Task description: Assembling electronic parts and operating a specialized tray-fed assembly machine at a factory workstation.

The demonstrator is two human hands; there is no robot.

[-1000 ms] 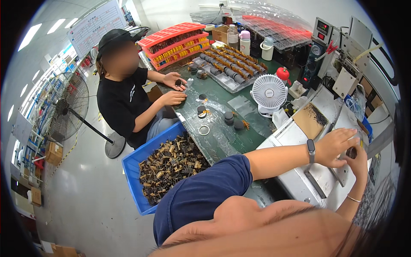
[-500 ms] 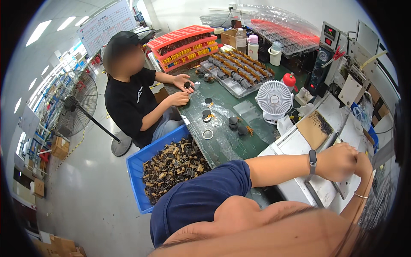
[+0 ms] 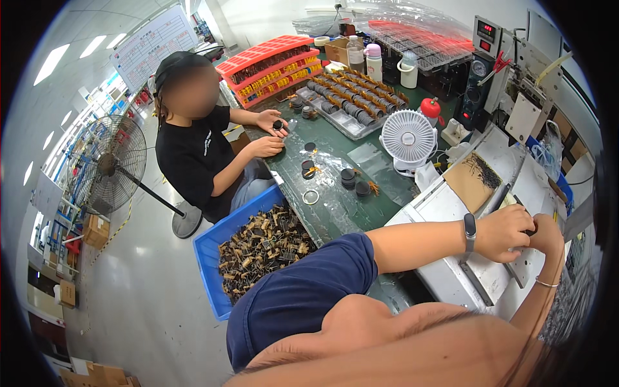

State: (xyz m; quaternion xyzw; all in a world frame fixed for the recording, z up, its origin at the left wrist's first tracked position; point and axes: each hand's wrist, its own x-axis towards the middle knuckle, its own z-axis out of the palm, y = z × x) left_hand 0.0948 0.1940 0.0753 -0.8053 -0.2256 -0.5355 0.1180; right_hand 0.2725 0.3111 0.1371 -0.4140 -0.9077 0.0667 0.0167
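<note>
My left hand (image 3: 503,233), with a dark band on its wrist, reaches across the white bench at the right. Its fingers are curled in against those of my right hand (image 3: 548,236), which has a thin bracelet at the wrist. A small dark piece (image 3: 531,230) shows between the two hands; its kind is too hidden to make out. Left of them a tan board (image 3: 474,183) carries a heap of thin black pieces. A metal fixture (image 3: 516,269) lies below my hands.
A person (image 3: 206,142) sits across the green table (image 3: 335,216), holding a round black part. A blue bin (image 3: 209,274) of black-and-tan parts stands beside the table. A white desk fan (image 3: 408,138), a tray of round parts (image 3: 354,132) and red racks (image 3: 271,64) are behind.
My left hand's fingers have shifted and spread a little, and the dark piece between my hands now shows. The whole view has tilted slightly. The other person has hardly moved.
</note>
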